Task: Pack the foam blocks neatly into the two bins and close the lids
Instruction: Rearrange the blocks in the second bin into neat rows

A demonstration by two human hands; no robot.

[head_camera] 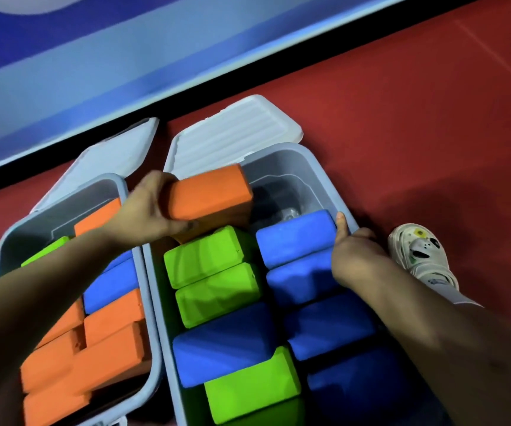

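Two grey-blue bins stand side by side on the red floor, lids open toward the wall. My left hand [146,210] grips an orange foam block [209,192] over the far left part of the right bin [325,161]. My right hand [355,253] rests against the end of a blue block [294,236] at that bin's right wall, thumb up along the rim. Green blocks [208,262] and more blue blocks [223,345] fill the right bin. The left bin [5,241] holds orange blocks [63,358], a blue block [113,284] and a green one.
The right lid [235,130] and left lid [119,149] lean back against a blue wall panel [94,72]. A white shoe [423,256] stands on the red floor just right of the right bin. The right bin's far corner shows bare bottom.
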